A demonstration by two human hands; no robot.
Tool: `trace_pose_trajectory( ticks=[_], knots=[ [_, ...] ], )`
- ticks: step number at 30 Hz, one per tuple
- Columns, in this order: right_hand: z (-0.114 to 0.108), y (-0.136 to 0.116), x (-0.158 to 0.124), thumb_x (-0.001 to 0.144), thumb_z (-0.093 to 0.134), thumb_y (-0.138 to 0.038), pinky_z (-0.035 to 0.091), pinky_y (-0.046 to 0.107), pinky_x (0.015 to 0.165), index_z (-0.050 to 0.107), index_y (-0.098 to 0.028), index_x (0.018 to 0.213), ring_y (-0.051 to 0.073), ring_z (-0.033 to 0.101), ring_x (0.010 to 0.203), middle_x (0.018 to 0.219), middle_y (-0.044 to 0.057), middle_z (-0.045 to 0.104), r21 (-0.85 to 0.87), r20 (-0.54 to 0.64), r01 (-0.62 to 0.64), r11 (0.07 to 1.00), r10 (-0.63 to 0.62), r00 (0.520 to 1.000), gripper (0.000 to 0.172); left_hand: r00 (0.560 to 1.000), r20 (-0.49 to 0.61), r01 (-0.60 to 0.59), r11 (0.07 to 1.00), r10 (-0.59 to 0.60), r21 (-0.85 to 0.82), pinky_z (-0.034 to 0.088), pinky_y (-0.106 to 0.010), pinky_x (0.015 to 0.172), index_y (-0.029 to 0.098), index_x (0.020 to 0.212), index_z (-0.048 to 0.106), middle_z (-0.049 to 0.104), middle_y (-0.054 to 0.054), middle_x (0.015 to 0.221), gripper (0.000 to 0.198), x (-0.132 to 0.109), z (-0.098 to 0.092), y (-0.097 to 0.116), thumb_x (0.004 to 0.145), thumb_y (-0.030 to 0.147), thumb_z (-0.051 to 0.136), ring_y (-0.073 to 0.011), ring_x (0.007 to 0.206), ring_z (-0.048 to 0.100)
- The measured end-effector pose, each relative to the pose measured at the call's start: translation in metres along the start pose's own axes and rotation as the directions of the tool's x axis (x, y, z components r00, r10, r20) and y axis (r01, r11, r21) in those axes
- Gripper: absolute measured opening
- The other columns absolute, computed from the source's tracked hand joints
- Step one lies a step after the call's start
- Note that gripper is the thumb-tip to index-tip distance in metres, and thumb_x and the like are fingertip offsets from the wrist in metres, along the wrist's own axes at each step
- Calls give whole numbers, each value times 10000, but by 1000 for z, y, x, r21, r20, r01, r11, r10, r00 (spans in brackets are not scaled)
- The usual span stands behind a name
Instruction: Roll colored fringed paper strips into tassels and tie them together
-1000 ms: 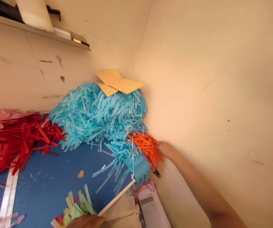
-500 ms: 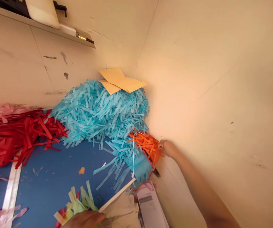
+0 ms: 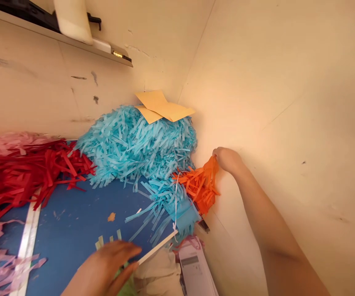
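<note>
Pinched at its top edge, the orange fringed paper (image 3: 202, 185) hangs from my right hand (image 3: 226, 159) near the wall. A big heap of light blue fringed paper (image 3: 140, 144) lies to its left, with a smaller light blue piece (image 3: 186, 216) just below the orange one. My left hand (image 3: 109, 263) is at the bottom, fingers apart, over pale green paper strips (image 3: 127, 283) partly hidden beneath it. Whether it touches them is unclear. White string (image 3: 176, 197) runs down to the end of a thin pale stick (image 3: 158, 246).
Red (image 3: 32, 172) and pink fringes (image 3: 13, 144) lie left on the blue table (image 3: 81, 218). Yellow-orange paper pieces (image 3: 165, 107) rest on the blue heap. A shelf (image 3: 41, 33) juts from the wall at upper left. A white box (image 3: 192, 263) stands at the lower edge.
My right hand has risen, lifting the orange paper's edge. My left hand has moved up and right, covering more of the green strips. The view has shifted slightly.
</note>
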State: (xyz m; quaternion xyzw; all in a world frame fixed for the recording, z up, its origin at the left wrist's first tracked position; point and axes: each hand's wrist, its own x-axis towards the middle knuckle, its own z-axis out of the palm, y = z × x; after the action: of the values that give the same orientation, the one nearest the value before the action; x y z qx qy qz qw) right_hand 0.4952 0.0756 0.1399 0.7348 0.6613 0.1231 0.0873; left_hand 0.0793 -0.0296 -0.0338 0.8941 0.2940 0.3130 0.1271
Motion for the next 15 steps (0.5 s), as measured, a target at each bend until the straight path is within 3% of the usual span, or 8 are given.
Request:
trace_pose_trajectory(
  ticks=[4, 8, 11, 15],
  knots=[
    [-60, -56, 18, 810, 504, -103, 335, 240, 596, 690, -214, 907, 188, 622, 867, 1016, 37, 710, 3, -70, 156, 988, -156, 985, 238, 990, -135, 53, 995, -42, 79, 581, -359, 808, 262, 1101, 695, 773, -42, 990, 272, 71, -19, -5, 940, 364, 500, -231, 908, 722],
    [-98, -138, 18, 798, 560, -168, 316, 245, 564, 688, -207, 832, 194, 634, 806, 920, 43, 720, -54, -101, 402, 914, -406, 908, 138, 906, -393, 210, 973, -156, 99, 487, -504, 975, 161, 1320, 543, 658, -161, 1269, 478, 133, -19, -8, 872, 315, 600, -315, 1168, 608],
    [-113, -186, 9, 815, 547, -159, 331, 247, 564, 686, -191, 839, 198, 641, 779, 890, 63, 716, -82, -91, 511, 856, -517, 851, 144, 857, -484, 245, 966, -178, 80, 466, -509, 982, 160, 1338, 507, 643, -155, 1297, 509, 143, -17, -16, 848, 263, 601, -305, 1193, 589],
    [-116, -222, 4, 858, 533, -159, 402, 258, 616, 685, -180, 888, 218, 653, 832, 923, 81, 704, -87, -56, 578, 812, -583, 811, 156, 826, -534, 267, 960, -180, 89, 463, -484, 981, 174, 1286, 561, 688, -123, 1239, 464, 124, -19, -30, 824, 169, 527, -273, 1157, 615]
  ],
)
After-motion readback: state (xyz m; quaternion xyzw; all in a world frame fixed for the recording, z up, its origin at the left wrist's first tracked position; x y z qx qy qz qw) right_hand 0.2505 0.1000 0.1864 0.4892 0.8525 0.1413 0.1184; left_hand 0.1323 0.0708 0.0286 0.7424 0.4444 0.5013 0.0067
